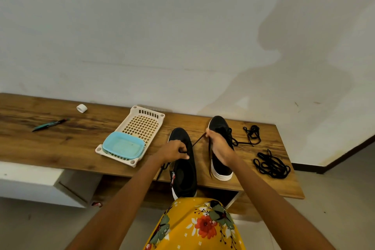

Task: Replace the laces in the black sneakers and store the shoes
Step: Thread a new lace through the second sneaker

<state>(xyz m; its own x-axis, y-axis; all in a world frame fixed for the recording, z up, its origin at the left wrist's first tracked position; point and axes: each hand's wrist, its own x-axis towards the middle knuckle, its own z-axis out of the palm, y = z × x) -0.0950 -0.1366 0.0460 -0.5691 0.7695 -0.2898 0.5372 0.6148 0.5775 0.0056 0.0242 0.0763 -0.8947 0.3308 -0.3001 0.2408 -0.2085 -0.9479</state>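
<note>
- A pen [49, 125] is lying on the far left part of the wooden table [60, 144], and a small white ring [81, 108] is lying a little further right, near the wall.
- A cream plastic basket [142, 123] is lying flat near the middle of the table, and a light blue lid [123, 145] is resting on its near end.
- The left hand [174, 151] is curling its fingers around a black lace [197, 141] and pinching it just over the left sneaker [183, 166]; this shoe is lying with its toe to the far side and its heel hanging over the near edge of the table.
- The lace is running tight from the left hand up to the right hand [218, 144], which is gripping its other part with closed fingers; a free end is hanging down between the two shoes.
- The right sneaker [220, 128] is standing just beside the left one, partly hidden behind the right hand, with its white sole showing at the near end.
- Two loose piles of black laces are lying on the right part of the table: a small one [252, 134] far and a bigger one [271, 165] near.
- A yellow flowered garment [194, 227] is showing at the bottom, below the table edge.
</note>
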